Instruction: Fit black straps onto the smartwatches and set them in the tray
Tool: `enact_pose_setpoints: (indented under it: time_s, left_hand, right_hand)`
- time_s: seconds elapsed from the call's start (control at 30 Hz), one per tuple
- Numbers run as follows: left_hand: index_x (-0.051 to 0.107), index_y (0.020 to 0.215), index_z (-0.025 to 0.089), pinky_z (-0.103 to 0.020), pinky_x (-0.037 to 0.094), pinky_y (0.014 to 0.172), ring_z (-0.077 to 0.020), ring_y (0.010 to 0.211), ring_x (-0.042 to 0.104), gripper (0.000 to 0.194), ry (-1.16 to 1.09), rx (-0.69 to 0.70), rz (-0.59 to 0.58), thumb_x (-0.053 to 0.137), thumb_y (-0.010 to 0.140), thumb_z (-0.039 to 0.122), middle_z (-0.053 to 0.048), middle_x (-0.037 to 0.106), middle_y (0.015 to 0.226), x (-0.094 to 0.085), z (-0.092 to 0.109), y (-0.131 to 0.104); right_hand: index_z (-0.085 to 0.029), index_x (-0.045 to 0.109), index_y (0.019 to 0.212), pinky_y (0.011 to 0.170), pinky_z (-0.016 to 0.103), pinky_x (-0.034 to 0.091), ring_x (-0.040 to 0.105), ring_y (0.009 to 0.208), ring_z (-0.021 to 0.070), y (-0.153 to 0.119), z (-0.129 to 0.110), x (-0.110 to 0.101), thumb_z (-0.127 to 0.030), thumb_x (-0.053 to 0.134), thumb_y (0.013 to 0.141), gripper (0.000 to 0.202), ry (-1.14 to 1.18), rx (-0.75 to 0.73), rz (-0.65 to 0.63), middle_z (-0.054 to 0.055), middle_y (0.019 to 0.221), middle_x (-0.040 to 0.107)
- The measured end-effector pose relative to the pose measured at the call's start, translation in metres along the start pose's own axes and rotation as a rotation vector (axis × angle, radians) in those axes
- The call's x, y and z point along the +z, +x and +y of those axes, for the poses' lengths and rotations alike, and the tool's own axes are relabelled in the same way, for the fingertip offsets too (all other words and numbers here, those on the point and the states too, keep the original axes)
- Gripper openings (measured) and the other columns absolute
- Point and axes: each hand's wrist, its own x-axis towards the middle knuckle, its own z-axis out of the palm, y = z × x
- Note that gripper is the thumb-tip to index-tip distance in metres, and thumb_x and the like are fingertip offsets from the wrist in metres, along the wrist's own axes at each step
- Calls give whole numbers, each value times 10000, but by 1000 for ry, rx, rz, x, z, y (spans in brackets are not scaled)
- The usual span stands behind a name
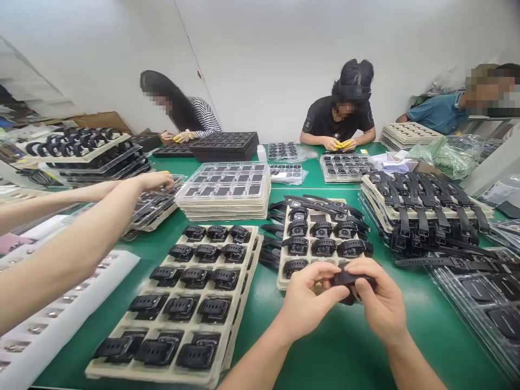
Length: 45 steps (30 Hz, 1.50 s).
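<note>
Between my two hands is a black smartwatch [348, 279], mostly covered by my fingers. My left hand [311, 300] pinches its left end, and my right hand [377, 295] grips it from the right, thumb on top. Just beyond them lies a cream tray [281, 277] holding several black watches [324, 247], some with their straps spread out past its edges. To the left, a second cream tray [158, 324] carries rows of black watches with looped straps [197, 352].
A co-worker's arms [81, 233] reach in from the left. Stacked trays [223, 200] stand mid-table, with strap-draped trays [422, 206] and clear trays [483, 292] on the right. A white foam strip [101, 276] lies left. Across the table, people handle yellow items [344, 144].
</note>
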Motion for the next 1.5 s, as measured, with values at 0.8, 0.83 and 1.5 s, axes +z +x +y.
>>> enact_pose_setpoints:
  time_s: [0.8, 0.83, 1.5]
  left_hand:
    - [771, 950, 160, -256, 519, 697, -136, 712, 588, 242, 28, 10, 17, 801, 710, 162, -41, 708, 822, -1, -3, 2]
    - [778, 938, 159, -262, 522, 695, -140, 705, 591, 224, 47, 17, 21, 800, 715, 172, -40, 706, 802, -1, -3, 2]
    - [808, 981, 179, -275, 535, 710, -160, 732, 613, 234, 134, 34, 34, 760, 753, 191, -48, 719, 820, -4, -5, 2]
  right_hand:
    - [-257, 729, 1034, 790, 395, 602, 698, 930, 251, -1, -3, -3, -223, 618, 981, 127, -92, -7, 43, 79, 994, 725]
    - [-256, 736, 1026, 790, 401, 606, 704, 933, 257, 0, -3, -4, -222, 623, 976, 128, -98, -14, 24, 82, 994, 732]
    - [-318, 780, 1160, 740, 345, 630, 722, 907, 229, 3, -3, -3, -229, 623, 982, 254, -99, -10, -66, 68, 1026, 733]
